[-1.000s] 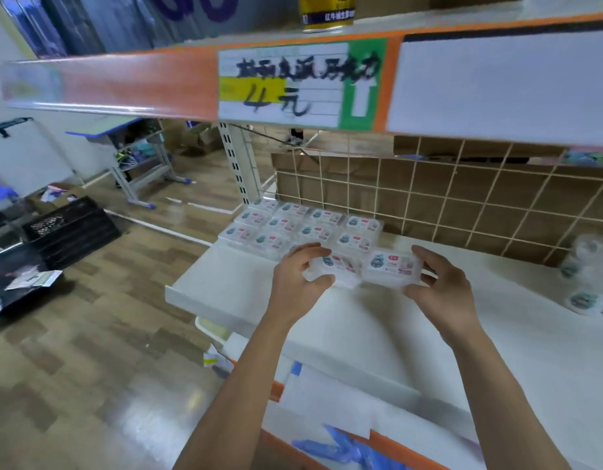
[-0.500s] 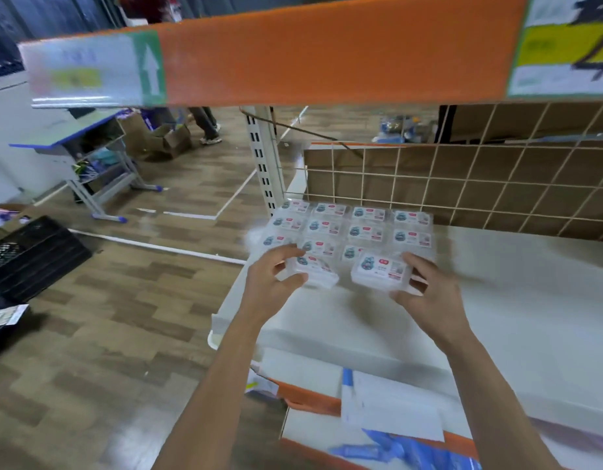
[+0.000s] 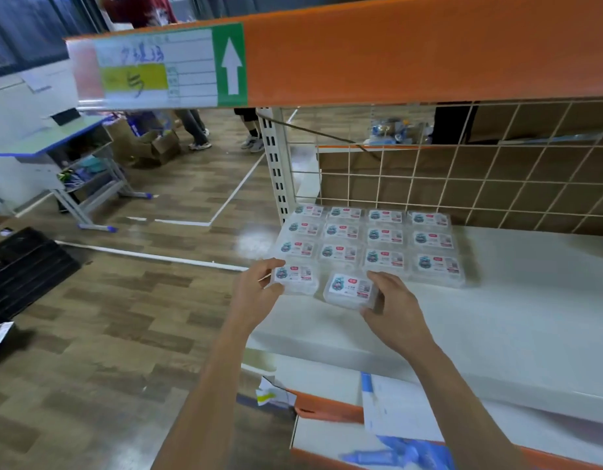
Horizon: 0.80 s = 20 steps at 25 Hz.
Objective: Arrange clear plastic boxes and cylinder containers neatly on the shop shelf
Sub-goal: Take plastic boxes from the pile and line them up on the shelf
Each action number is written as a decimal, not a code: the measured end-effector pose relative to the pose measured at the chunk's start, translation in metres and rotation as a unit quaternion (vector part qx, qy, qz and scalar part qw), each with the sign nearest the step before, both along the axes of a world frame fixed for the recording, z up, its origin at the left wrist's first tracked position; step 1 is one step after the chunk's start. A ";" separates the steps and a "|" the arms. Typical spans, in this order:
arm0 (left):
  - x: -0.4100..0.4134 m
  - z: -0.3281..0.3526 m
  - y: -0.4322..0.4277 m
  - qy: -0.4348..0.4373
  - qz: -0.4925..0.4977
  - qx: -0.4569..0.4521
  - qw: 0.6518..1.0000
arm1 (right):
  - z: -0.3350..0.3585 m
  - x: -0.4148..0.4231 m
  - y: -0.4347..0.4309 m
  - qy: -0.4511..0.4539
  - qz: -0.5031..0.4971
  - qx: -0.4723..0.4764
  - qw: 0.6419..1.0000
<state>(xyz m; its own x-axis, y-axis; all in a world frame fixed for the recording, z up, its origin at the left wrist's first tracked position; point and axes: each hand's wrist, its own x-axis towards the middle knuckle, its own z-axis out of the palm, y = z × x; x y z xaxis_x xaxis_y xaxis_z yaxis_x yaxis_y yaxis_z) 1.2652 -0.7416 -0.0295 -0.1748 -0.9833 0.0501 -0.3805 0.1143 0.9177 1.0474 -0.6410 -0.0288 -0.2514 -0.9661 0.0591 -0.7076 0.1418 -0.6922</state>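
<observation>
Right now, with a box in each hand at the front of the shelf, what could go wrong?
1. The left box, gripped by the left hand, sits at the left end of the shelf; a slip could send it to the floor.
2. The right box, in the right hand, lies forward of the left one; pushed in carelessly, it may nudge the packed rows behind.

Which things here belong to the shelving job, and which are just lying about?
Job: left hand holding left box; right hand holding right box; rows of boxes; shelf.
Lying about: black crate; desk; cartons.
</observation>
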 end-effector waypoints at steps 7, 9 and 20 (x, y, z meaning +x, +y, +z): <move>-0.007 -0.005 -0.003 -0.146 0.032 -0.032 0.988 | -0.010 0.017 -0.012 0.044 -0.004 -0.015 0.999; -0.010 -0.005 -0.001 -0.173 0.028 -0.039 0.984 | -0.014 0.022 -0.014 0.051 -0.013 -0.024 0.998; -0.014 0.002 -0.005 -0.156 0.048 -0.014 0.986 | -0.016 0.032 -0.021 0.069 -0.023 -0.042 0.996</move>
